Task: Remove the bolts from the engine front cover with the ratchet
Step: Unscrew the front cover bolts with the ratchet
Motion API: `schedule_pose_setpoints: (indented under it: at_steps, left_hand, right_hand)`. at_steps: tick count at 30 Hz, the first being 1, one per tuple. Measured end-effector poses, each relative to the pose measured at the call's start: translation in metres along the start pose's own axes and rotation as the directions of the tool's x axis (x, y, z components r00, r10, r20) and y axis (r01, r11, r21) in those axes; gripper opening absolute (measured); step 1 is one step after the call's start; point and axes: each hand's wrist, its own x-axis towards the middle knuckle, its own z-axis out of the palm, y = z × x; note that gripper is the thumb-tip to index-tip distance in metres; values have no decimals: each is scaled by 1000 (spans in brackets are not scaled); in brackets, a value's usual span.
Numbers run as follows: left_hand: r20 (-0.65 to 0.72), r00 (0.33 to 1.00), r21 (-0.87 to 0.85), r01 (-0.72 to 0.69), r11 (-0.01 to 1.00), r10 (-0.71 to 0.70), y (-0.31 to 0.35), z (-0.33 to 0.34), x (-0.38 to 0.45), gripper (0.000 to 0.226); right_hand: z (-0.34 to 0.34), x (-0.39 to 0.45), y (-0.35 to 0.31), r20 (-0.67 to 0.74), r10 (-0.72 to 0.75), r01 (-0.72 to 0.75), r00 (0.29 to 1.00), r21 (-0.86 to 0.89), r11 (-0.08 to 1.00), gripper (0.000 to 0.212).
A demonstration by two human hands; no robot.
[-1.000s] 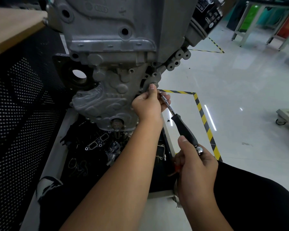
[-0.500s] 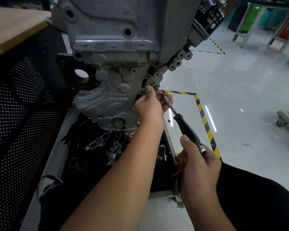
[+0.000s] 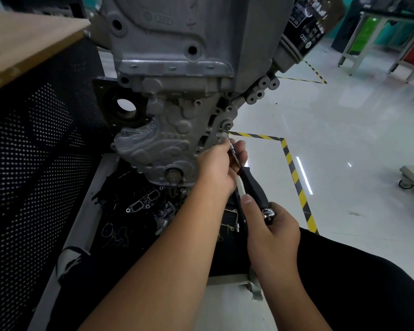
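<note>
Head view — left hand [image 3: 216, 167] hides ratchet [image 3: 251, 185] tip — bolt unseen.

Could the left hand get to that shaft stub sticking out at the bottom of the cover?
Probably yes. The left hand, now pinching the ratchet shank, sits just right of the shaft stub, and nothing shows between them. It would have to let go of the tool first.

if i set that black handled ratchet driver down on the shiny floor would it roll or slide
Probably rolls: the ratchet has a round black handle and a thin straight shaft. The glossy floor looks slick, so it may also slide.
</note>
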Motion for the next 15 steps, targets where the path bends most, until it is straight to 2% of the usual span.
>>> schedule_pose_setpoints:
  at_steps: [3,7,9,15]
  left_hand:
    - [40,999,28,4,1000,-5,-1,1,-4,24]
    - [58,998,56,-19,998,16,0,3,-5,19]
    - [60,998,53,-30,998,27,0,5,-6,16]
    - [57,998,19,-16,1000,15,8,-8,-6,16]
  right_hand:
    - [0,0,0,22,-5,5,1000,-21,1000,38]
    - [0,1,-2,41,-27,28,999,-26,999,43]
    - [2,0,-1,58,-42,43,997,-22,999,38]
    - [9,-8,-5,181,-63,66,981,-11,998,26]
